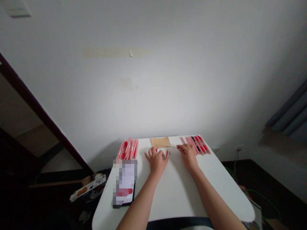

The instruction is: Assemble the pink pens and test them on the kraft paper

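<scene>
My left hand [156, 160] rests on the white table [172, 185] with its fingers curled around a small red pen part [166, 153]. My right hand [188, 152] lies just to its right, fingers pinched on a thin pale pen piece [172, 146] that points toward a tan cardboard box [160, 141]. A row of red and pink pens [198, 144] lies beside my right hand at the far right. Another heap of pink and red pens [128, 149] lies at the far left.
A blurred-out flat object on a dark pad [125, 183] lies at the table's left edge. The table stands against a white wall. On the dark floor to the left lies a printed carton [87, 187]. Green cable [257, 193] runs on the floor at right.
</scene>
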Motion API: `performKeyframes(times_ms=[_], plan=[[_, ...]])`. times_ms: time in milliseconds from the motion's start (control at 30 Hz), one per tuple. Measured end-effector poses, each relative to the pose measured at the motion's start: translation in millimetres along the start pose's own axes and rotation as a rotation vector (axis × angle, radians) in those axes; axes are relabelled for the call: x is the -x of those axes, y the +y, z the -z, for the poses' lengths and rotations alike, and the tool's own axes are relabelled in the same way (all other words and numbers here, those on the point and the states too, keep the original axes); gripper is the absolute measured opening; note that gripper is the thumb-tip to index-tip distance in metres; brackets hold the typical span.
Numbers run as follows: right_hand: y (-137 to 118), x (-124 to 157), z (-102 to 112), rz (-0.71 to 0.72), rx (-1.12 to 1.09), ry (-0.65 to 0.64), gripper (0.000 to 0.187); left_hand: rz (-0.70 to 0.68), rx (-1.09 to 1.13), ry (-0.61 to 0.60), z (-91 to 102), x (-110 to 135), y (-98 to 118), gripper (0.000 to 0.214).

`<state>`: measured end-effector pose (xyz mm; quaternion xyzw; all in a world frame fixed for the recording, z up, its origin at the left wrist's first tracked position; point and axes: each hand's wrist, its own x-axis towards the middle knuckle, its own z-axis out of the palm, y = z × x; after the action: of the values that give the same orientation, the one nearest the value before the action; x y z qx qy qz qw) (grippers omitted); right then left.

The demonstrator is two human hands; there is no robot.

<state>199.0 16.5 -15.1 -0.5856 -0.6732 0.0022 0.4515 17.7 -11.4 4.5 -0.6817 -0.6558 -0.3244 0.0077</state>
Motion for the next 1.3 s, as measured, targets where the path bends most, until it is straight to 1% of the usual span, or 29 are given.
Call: performKeyframes(times_ms=[300,600,967,1100,1300], plan=[[-0.3,-0.8,0.9,-0.02,-0.007,-0.021,0.031,0.015,-0.025,0.014,1.1,-2.1,-1.0,0.015],[2.2,-0.2,-0.6,-0.016,-0.021,-0.013,0.031,0.025,-0.041,0.035,0.3,-4.6,-3.5,0.005],[2.6,-0.3,-0.1,-0.017,-0.023,-0.003,0.033,0.024,-0.012,0.027,-1.2,-5.7,-4.7,0.005],[1.8,-0.8,0.6,-0.021,-0.031,0.001,0.034,0.026,0.008,0.042,-1.7,-6.5,-5.8,0.007],[1.9,-0.9,2.8,-0.014,-0.017,0.061,0.036,0.036,0.07,0.064,3.1,-9.6,-6.2,0.008]])
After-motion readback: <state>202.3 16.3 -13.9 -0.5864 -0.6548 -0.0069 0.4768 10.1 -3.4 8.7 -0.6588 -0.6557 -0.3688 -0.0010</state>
